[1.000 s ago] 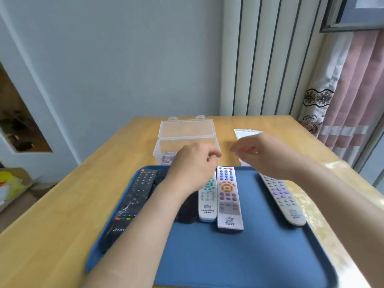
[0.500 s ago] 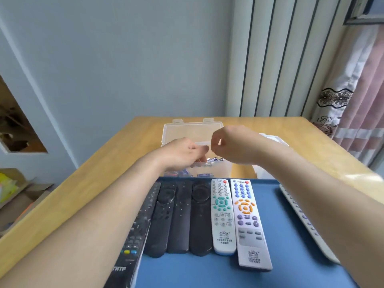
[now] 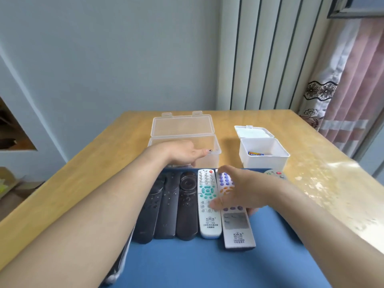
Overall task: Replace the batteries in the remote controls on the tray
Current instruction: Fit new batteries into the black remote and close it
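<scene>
Right grip (image 3: 243, 192) clasps purple-button remote (image 3: 236, 223); left grip (image 3: 180, 152) at clear box (image 3: 205, 162), closure unclear.

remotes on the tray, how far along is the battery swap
Done: the clear box and the white box stand open, batteries showing in the white one. In hand: the right hand grips the grey remote on the tray; the left hand is at the clear box's front rim. Left: nearly everything; every remote in view lies buttons up, no cover off.

Black remotes (image 3: 186, 217) and white remotes (image 3: 208, 224) lie face-up on the blue tray (image 3: 197, 267).
</scene>
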{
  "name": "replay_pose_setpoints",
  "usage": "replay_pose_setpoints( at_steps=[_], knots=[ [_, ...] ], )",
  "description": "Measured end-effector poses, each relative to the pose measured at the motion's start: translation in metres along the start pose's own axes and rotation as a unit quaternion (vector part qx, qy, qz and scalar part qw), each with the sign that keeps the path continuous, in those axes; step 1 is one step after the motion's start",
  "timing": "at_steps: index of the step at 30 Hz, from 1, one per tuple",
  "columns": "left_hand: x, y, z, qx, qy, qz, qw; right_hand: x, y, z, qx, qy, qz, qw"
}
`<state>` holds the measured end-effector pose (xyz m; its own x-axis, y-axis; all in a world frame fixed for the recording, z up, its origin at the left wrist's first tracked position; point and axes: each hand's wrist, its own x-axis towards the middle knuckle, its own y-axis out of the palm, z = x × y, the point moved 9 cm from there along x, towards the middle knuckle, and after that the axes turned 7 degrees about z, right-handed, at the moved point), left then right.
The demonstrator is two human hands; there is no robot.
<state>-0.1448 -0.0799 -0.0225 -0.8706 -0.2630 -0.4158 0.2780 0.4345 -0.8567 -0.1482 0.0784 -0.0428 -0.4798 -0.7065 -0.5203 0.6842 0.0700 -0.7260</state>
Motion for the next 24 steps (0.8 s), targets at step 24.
replay_pose_setpoints(
  at_steps=[24],
  knots=[
    [-0.116,0.029,-0.055,-0.239,0.147,-0.357,0.891,-0.024,-0.011,0.028,0.721,-0.298,-0.003,0.626]
  ],
)
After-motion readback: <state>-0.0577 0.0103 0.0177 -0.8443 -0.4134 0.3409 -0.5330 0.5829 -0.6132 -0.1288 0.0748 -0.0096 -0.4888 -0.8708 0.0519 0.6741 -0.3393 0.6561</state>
